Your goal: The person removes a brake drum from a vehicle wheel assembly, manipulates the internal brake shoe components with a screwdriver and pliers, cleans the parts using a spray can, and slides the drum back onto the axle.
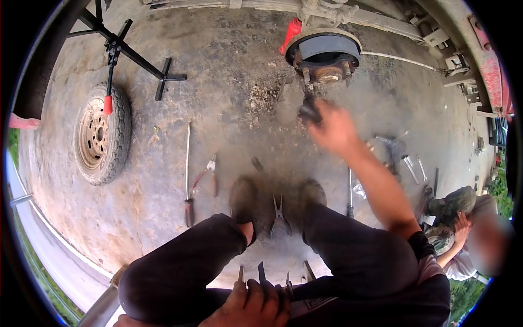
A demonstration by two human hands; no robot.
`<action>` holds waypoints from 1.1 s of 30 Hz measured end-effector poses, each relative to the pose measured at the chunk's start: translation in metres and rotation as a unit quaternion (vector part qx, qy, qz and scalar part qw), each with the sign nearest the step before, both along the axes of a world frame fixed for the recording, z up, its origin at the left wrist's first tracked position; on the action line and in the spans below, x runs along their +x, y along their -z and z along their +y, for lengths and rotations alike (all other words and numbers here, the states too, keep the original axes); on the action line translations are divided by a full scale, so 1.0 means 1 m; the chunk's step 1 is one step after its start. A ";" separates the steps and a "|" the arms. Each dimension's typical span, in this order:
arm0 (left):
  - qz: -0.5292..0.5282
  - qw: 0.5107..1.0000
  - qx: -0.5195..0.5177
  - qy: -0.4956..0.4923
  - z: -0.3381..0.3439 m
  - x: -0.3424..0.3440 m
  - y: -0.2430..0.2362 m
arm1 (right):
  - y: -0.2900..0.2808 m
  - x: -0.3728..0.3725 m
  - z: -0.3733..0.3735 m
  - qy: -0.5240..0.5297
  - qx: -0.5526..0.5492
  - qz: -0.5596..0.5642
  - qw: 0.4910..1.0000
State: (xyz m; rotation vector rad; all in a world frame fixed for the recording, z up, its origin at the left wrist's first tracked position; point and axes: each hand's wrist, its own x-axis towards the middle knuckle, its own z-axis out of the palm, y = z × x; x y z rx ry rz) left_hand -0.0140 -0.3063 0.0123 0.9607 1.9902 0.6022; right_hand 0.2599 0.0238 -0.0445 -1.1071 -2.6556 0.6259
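My right hand (pixel 333 127) is closed around a dark, short object (pixel 310 110), blurred, whose kind I cannot make out. It is just below a hub with curved brake shoes (pixel 329 50) and a round backing plate. Pale dust hangs around that hand. In my lap my left hand (pixel 249 305) lies with its fingers stretched out. Several narrow tool tips, one a dark blade (pixel 261 271), stick out beyond those fingers; what they belong to is hidden. Between my shoes lie needle-nose pliers (pixel 279 219).
A removed wheel (pixel 102 134) lies at the left under a black metal stand (pixel 131 52). On the floor are a long screwdriver (pixel 188 180), red-handled pliers (pixel 208 174), another screwdriver (pixel 350 191) and wrenches (pixel 411 168). Debris (pixel 263 98) lies near the hub. A person (pixel 460 231) sits at the right.
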 end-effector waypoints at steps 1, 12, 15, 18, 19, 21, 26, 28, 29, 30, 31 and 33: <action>0.073 0.996 0.048 -0.026 0.002 -0.010 0.042 | 0.001 -0.001 0.001 0.001 0.007 -0.001 1.000; 0.179 0.974 0.070 0.123 0.162 -0.038 0.137 | 0.016 0.066 -0.049 -0.001 -0.039 0.009 0.999; 0.153 0.957 0.054 0.241 0.162 0.017 0.006 | 0.037 0.123 -0.035 0.085 -0.060 0.035 0.994; 0.177 0.951 0.110 0.228 0.198 0.043 -0.028 | 0.041 0.140 -0.014 0.120 -0.061 0.071 0.988; 0.183 0.952 0.121 0.215 0.220 0.050 -0.022 | 0.041 0.143 -0.004 0.123 -0.051 0.105 0.985; 0.205 0.953 0.143 0.171 0.264 0.061 0.000 | 0.041 0.144 0.018 0.117 -0.041 0.161 0.979; 0.222 0.942 0.218 0.126 0.325 0.064 0.067 | 0.026 0.149 0.065 0.059 -0.018 0.217 0.974; 0.210 0.938 0.246 0.123 0.327 0.048 0.090 | 0.017 0.144 0.079 0.022 -0.007 0.225 0.974; 0.191 0.942 0.254 0.110 0.326 0.041 0.099 | 0.017 0.143 0.083 0.017 -0.015 0.235 0.972; 0.172 0.944 0.265 0.099 0.329 0.040 0.101 | 0.017 0.146 0.089 0.012 -0.020 0.243 0.970; 0.158 0.949 0.259 0.087 0.330 0.038 0.102 | 0.017 0.146 0.094 0.008 -0.025 0.252 0.967; 0.129 0.958 0.247 0.066 0.335 0.041 0.102 | 0.026 0.138 0.107 -0.001 0.007 0.243 0.970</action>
